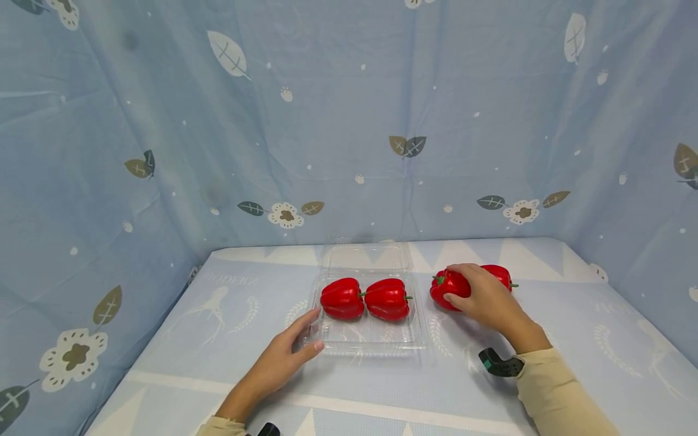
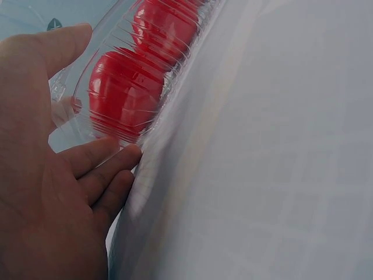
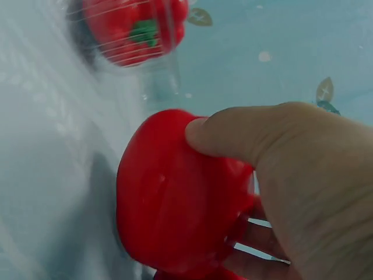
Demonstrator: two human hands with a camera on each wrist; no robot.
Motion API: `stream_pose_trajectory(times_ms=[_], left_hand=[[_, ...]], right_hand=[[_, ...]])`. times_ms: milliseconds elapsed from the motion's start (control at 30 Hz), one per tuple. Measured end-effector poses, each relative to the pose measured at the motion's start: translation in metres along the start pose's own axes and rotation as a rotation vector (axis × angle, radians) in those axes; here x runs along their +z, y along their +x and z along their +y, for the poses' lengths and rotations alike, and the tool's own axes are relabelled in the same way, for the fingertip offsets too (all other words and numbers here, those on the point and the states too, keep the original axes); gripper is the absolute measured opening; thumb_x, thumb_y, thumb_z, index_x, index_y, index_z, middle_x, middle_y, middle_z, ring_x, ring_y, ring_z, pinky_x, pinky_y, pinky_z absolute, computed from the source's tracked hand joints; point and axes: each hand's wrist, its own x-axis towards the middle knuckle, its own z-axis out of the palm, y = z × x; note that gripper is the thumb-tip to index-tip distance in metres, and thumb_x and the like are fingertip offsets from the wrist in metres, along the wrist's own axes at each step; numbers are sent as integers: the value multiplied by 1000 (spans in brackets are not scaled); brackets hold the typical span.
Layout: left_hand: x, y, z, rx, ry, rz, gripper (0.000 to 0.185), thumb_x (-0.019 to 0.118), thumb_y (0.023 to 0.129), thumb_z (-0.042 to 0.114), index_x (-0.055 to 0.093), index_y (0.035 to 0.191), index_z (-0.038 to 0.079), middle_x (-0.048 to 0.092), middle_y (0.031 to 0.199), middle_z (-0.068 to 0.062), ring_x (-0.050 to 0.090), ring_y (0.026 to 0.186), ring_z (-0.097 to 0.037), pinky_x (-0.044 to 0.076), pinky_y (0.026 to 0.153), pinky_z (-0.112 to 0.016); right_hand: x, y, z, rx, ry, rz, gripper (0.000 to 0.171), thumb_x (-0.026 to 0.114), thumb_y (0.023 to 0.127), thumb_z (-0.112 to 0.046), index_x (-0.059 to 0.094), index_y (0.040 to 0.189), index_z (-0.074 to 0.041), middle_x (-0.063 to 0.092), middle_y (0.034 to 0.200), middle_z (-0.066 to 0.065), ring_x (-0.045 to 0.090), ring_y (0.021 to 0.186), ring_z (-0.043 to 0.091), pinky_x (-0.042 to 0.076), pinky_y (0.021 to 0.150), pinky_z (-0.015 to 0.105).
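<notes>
My right hand (image 1: 487, 301) grips a red bell pepper (image 1: 443, 290), thumb on its near side; in the right wrist view this pepper (image 3: 166, 192) fills the middle, and the other fingers reach round its far side. Just to its right lies another red bell pepper (image 1: 500, 274), partly hidden by the hand. Two more peppers, one on the left (image 1: 341, 299) and one on the right (image 1: 387, 300), lie side by side in a clear plastic container (image 1: 371, 346). At the container's left wall is my left hand (image 1: 278, 362), fingers nearly straight and thumb spread, holding nothing.
The container's clear lid (image 1: 364, 257) is folded open toward the back of the table. A patterned cloth covers the table (image 1: 218, 375). Blue curtains (image 1: 349, 109) hang behind and along both sides. A dark wrist device (image 1: 498, 364) sits at the right cuff.
</notes>
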Motion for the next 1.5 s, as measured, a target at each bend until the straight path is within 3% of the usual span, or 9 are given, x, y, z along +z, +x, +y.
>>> stream_pose_trajectory(times_ms=[300,467,800,1033,1500], left_hand=[[0,-1,-2,-29,4,6,65,64,87,49,39,145,32,39,148,7,41,133,-22,32,108,-50],[2,-1,-3,-57,18,-3,67,63,87,51,38,145,32,39,148,5,40,134,-24,32,107,-52],[-1,-2,-2,-14,-7,-3,66,64,88,47,38,146,30,40,147,7,43,131,-21,32,108,-50],[-1,-2,-1,-8,-34,-17,65,65,87,46,38,145,33,40,147,7,44,131,-20,31,109,-49],[-1,-1,1,-6,-20,-16,65,65,87,47,38,145,33,40,147,8,43,132,-19,30,109,-50]], right_hand=[[-3,4,-4,54,190,24,66,78,78,-35,50,135,-15,53,132,12,49,118,34,54,79,54],[-2,4,-7,72,239,16,67,77,79,-37,49,136,-15,51,133,13,50,117,35,55,79,51],[0,5,-7,86,303,34,70,76,80,-41,47,138,-14,52,132,13,56,108,31,55,81,46],[2,1,-5,155,387,22,74,71,81,-49,43,141,-18,51,132,14,56,108,35,56,78,46],[-2,-3,-8,228,622,-20,70,67,88,-38,34,146,-18,42,138,21,52,117,42,53,84,50]])
